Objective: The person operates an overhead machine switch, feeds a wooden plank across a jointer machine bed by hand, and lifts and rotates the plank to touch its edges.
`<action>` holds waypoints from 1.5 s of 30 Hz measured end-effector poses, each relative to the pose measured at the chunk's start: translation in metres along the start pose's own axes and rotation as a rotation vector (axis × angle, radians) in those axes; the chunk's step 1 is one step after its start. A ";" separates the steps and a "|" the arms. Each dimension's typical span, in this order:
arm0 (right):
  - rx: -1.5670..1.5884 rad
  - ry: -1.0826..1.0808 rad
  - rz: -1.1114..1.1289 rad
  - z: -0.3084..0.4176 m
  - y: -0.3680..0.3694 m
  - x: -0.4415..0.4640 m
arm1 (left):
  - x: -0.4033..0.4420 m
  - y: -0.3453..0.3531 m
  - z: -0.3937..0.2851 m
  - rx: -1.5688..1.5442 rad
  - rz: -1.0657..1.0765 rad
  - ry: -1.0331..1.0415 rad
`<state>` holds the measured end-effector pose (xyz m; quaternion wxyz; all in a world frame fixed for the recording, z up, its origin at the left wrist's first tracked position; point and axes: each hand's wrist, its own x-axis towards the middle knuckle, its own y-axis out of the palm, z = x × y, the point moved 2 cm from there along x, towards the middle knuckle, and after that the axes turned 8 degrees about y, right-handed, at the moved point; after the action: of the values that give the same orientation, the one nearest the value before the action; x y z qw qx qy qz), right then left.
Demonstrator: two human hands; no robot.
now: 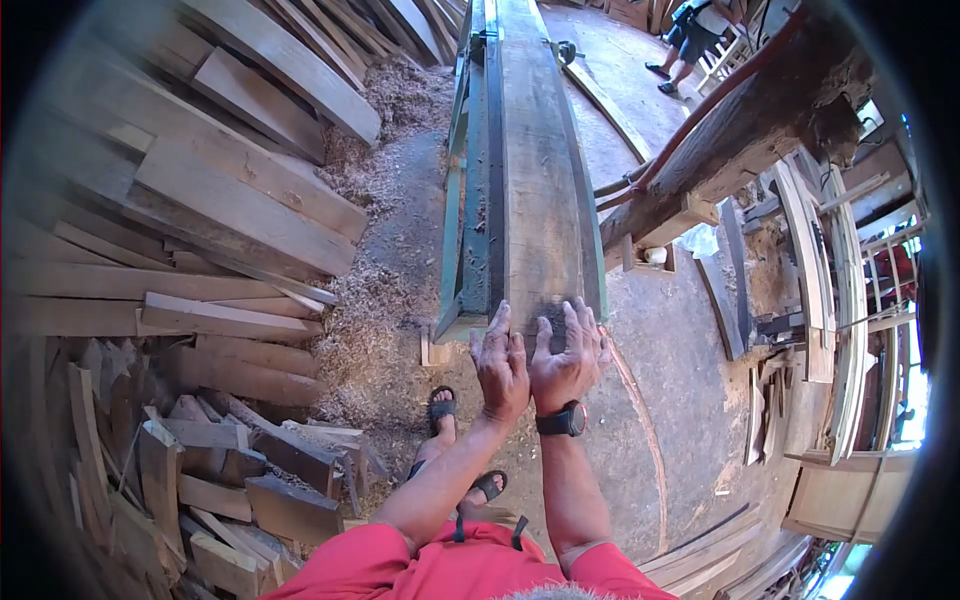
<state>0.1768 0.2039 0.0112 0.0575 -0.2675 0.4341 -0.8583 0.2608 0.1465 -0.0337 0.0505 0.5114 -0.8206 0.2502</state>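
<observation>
A long wooden plank (543, 180) lies lengthwise on a green machine bed (475, 230), its near end facing me. My left hand (500, 368) is at the left corner of that end, fingers stretched forward. Beside it, my right hand (568, 358) lies against the right part of the end, with its fingers spread and the thumb apart. Neither hand wraps round the wood. A dark watch (563, 419) sits on my right wrist.
Boards (250, 205) are piled along the left, with offcuts (290, 508) below them. Wood shavings (365, 330) cover the floor there. A thick timber post (740, 130) slants across the right, carrying a reddish hose (715, 95). Another person (693, 35) stands at the far right.
</observation>
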 end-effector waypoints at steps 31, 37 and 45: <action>-0.012 0.025 -0.071 0.010 0.069 0.091 | 0.117 0.028 0.115 0.236 -0.112 -0.101; -0.022 0.016 -0.074 0.012 0.073 0.097 | 0.119 0.036 0.147 0.115 -0.061 -0.375; 0.018 0.014 -0.065 0.012 0.084 0.111 | 0.118 0.029 0.149 0.266 0.075 -0.438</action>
<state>0.0775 0.1067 -0.0030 0.0291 -0.2749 0.4178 -0.8655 0.2056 -0.0079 -0.1340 -0.2053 0.5247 -0.7902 0.2411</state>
